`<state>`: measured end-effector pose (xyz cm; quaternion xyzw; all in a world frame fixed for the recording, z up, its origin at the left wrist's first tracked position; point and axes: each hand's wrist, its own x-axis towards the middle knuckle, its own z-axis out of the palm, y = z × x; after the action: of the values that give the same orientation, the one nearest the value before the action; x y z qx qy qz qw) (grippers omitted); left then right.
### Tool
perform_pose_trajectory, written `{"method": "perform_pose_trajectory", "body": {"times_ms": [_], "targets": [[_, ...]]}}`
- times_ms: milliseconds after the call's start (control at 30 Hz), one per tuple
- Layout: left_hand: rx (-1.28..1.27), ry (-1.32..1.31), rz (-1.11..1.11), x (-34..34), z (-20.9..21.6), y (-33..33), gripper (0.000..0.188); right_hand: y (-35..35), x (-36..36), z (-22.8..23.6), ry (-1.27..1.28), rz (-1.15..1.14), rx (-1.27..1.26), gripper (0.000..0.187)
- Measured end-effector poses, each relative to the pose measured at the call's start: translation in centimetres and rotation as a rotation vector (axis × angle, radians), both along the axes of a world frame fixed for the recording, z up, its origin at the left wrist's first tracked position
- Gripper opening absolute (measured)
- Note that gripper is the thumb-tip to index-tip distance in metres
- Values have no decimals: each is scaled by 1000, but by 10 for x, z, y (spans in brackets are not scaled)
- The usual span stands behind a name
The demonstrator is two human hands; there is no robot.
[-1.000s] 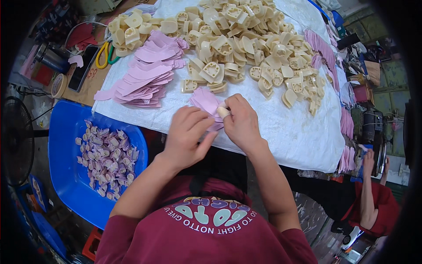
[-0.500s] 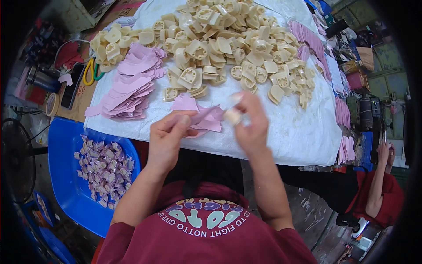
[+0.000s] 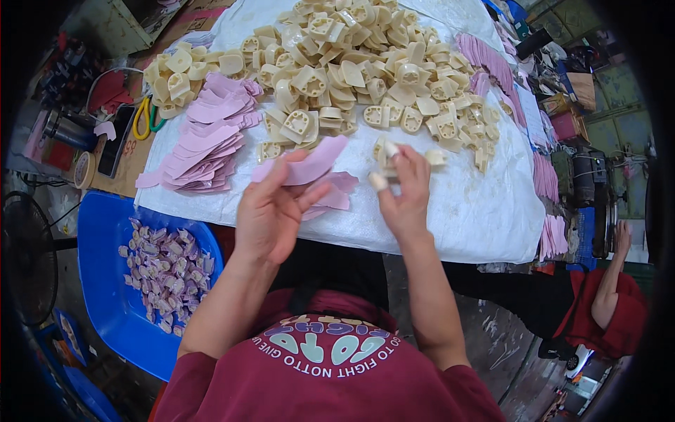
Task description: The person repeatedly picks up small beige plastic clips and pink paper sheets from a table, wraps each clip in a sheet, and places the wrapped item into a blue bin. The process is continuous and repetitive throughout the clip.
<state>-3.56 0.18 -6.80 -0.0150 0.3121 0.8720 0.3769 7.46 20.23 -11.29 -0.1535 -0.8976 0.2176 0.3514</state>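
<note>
Hands raised over white cloth (image 3: 450,218). Left hand (image 3: 271,211) pinched a pink strip (image 3: 309,165) between thumb and fingertips, held just above two or three loose strips on the cloth. Right hand (image 3: 404,193) closed around a cream plastic piece (image 3: 385,151), near the heap's edge. Judged well short of done: large heap of cream pieces (image 3: 358,70) and a stack of pink strips (image 3: 200,141) left unwrapped; modest batch of wrapped pieces (image 3: 165,267) gathered in blue tub (image 3: 98,232), lower left.
</note>
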Motion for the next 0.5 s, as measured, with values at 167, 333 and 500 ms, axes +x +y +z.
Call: {"method": "perform_pose_trajectory", "body": {"times_ms": [167,333,500], "targets": [[-18,12,-53,9,12,16,35,12,13,8,294,-122,-750,30],[-75,-11,10,7,1,9,32,18,6,35,345,-131,-622,29],[-16,-90,-14,5,-3,12,31,-90,-4,66,-41,348,-346,36]]}}
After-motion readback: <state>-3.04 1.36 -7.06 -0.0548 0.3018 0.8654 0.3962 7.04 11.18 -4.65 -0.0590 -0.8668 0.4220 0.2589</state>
